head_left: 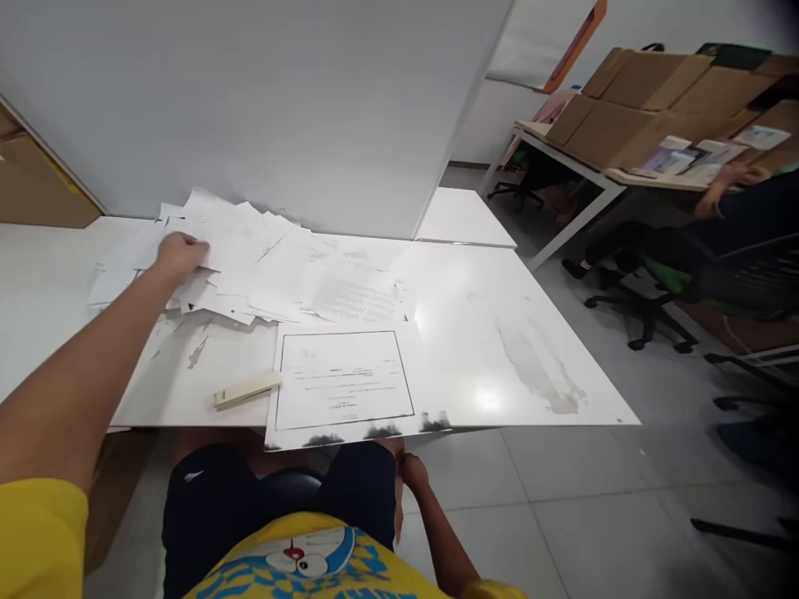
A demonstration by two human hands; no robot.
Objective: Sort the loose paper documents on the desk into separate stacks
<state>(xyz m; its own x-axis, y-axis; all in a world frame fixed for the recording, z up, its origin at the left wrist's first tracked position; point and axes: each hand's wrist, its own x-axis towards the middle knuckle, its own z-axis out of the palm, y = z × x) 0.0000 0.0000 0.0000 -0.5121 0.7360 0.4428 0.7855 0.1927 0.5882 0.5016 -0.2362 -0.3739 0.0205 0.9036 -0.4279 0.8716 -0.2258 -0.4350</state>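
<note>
You sat at a white table (499, 333) against a white wall panel, with grey floor tiles and office chairs to the right of you. Your left hand (178, 254) was stretched far forward, palm down, fingers resting on the loose pile of papers (275, 270); it pressed the sheets and did not clearly grip one. Your right hand (409, 470) hung low under the table edge, and I cannot tell if it was closed. Nearer to you than the left hand lay a bordered sheet (343, 378) and, beside it, a beige stapler (246, 391). Far right, another person's hand (727, 179) rested on a second desk with cardboard boxes (637, 104).
</note>
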